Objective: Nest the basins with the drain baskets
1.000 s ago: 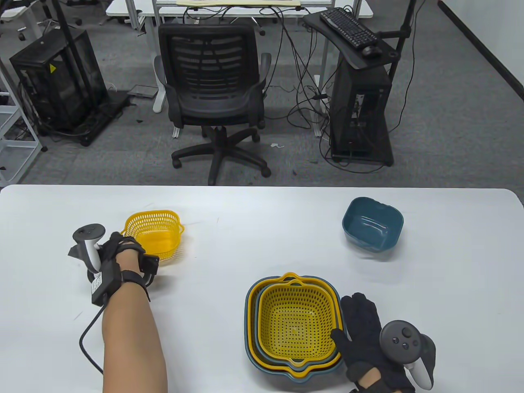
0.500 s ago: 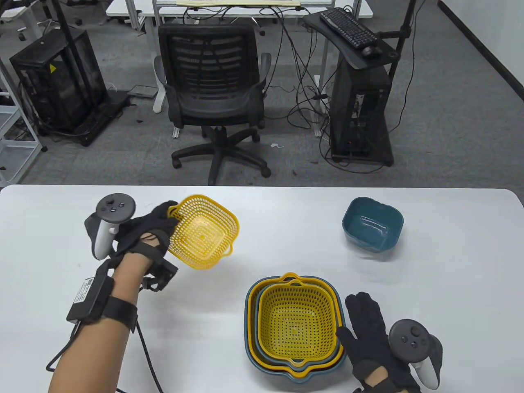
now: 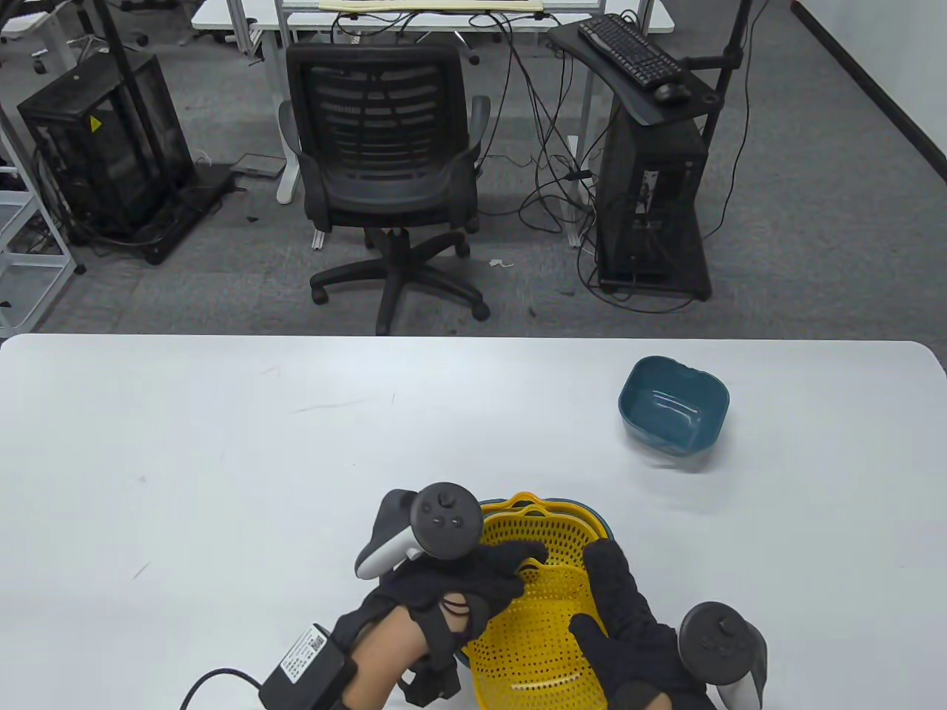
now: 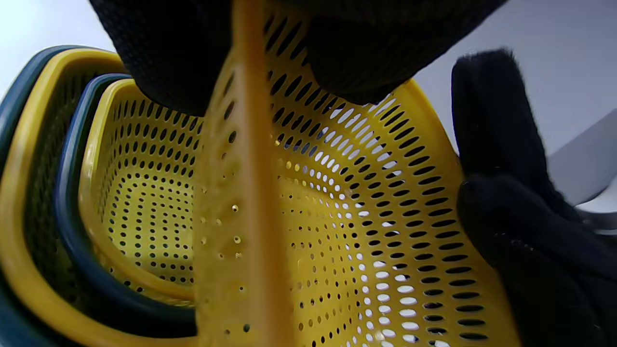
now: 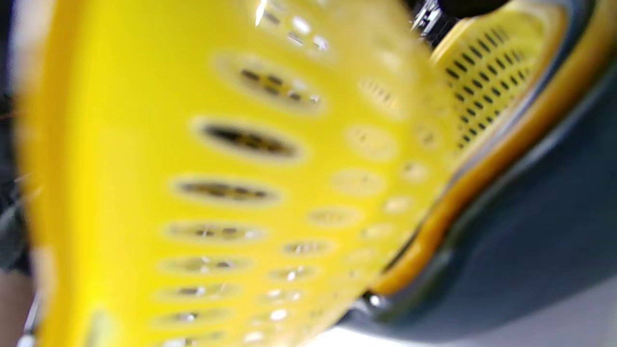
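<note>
My left hand (image 3: 510, 569) grips a small yellow drain basket (image 3: 529, 636) by its rim and holds it tilted over the nested stack (image 3: 592, 520) of blue basins and yellow baskets at the table's front. My right hand (image 3: 610, 592) lies against the basket's right side with fingers stretched out. In the left wrist view my fingers (image 4: 173, 53) pinch the basket's rim (image 4: 366, 217), with the stack (image 4: 48, 202) behind it and my right hand (image 4: 501, 159) at its far edge. The right wrist view shows the basket (image 5: 217, 183) blurred and close, beside the stack's outer blue basin (image 5: 530, 202).
A small blue basin (image 3: 673, 403) stands alone at the back right of the white table (image 3: 222, 444). Beyond the table's far edge are an office chair (image 3: 385, 163) and computer stands.
My left hand lifted the small yellow basket from the table's left and carried it right, over the stack. My right hand moved from beside the stack onto the basket's right side.
</note>
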Tool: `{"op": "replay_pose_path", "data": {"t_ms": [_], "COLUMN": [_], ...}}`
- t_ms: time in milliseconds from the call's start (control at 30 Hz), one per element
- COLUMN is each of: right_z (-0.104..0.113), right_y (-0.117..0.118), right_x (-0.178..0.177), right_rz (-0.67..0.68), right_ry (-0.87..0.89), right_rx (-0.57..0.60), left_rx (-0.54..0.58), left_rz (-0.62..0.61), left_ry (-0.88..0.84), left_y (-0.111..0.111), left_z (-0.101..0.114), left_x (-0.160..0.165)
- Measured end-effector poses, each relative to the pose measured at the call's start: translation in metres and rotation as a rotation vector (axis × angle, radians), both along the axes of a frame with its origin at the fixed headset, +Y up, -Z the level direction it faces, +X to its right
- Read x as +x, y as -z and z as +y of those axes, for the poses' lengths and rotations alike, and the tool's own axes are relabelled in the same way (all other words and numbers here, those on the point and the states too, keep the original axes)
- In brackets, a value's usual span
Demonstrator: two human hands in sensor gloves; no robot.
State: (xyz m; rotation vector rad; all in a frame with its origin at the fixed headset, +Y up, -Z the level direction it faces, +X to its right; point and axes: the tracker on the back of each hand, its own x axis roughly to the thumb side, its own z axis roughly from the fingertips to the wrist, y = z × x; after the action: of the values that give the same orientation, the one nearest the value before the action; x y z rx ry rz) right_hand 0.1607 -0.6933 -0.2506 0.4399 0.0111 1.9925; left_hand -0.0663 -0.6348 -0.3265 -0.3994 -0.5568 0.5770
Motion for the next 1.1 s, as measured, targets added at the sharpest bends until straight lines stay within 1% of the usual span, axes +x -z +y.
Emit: {"op": "replay_pose_path", "data": {"t_ms": [33,100,167,233,267,333,400,467,533,600,633,667,700,733,767,800,833,900,967,1100], "right_z": [-0.002,-0.003,0.0,0.006,0.009,0.015,0.025,0.042,0.059,0.076,0.081,0.084,0.085,0.085,0.083,0.078,0.074,0.058,0.045,0.022], "right_y": [0.0,-0.001,-0.002,-0.003,-0.001,0.004,0.014,0.033,0.06,0.098,0.112,0.136,0.149,0.17,0.182,0.2,0.209,0.231,0.245,0.262], "right_x": [-0.004,-0.008,-0.01,-0.011,-0.009,-0.004,0.009,0.03,0.054,0.085,0.095,0.112,0.12,0.133,0.141,0.151,0.157,0.168,0.174,0.185], "right_rz": [0.003,0.009,0.003,-0.012,-0.017,-0.028,-0.062,-0.136,-0.22,-0.362,-0.416,-0.496,-0.53,-0.586,-0.617,-0.65,-0.673,-0.763,-0.786,-0.812], "right_ry": [-0.021,-0.041,-0.034,-0.057,-0.065,-0.054,-0.021,0.022,0.045,0.019,0.01,-0.005,-0.012,-0.036,-0.055,-0.067,-0.077,-0.088,-0.125,-0.229], "right_rx": [-0.001,0.001,0.022,0.06,0.065,0.06,0.045,0.031,0.026,0.028,0.023,0.011,0.0,-0.021,-0.039,-0.064,-0.068,-0.075,-0.094,-0.104], "left_rx": [0.025,-0.004,-0.011,-0.07,-0.107,-0.122,-0.11,-0.08,-0.058,-0.055,-0.053,-0.048,-0.045,-0.036,-0.03,-0.031,-0.032,-0.034,-0.031,-0.014], "left_rz": [-0.005,-0.002,0.005,0.012,0.038,0.103,0.154,0.171,0.198,0.221,0.236,0.258,0.276,0.305,0.328,0.361,0.362,0.372,0.389,0.405], "left_ry": [0.002,0.02,-0.034,-0.122,-0.199,-0.33,-0.38,-0.369,-0.353,-0.335,-0.337,-0.35,-0.367,-0.4,-0.422,-0.431,-0.421,-0.441,-0.445,-0.423], "left_y": [0.001,0.0,0.0,0.001,0.001,0.0,-0.003,-0.008,-0.015,-0.025,-0.028,-0.031,-0.032,-0.032,-0.031,-0.029,-0.028,-0.027,-0.027,-0.026], "left_z": [-0.002,-0.005,-0.006,-0.011,-0.013,-0.013,-0.01,-0.007,-0.01,-0.017,-0.02,-0.024,-0.027,-0.03,-0.033,-0.034,-0.034,-0.035,-0.035,-0.034], "left_x": [0.001,-0.001,-0.007,-0.014,-0.02,-0.031,-0.043,-0.056,-0.069,-0.085,-0.091,-0.1,-0.105,-0.111,-0.115,-0.119,-0.121,-0.127,-0.131,-0.134]}}
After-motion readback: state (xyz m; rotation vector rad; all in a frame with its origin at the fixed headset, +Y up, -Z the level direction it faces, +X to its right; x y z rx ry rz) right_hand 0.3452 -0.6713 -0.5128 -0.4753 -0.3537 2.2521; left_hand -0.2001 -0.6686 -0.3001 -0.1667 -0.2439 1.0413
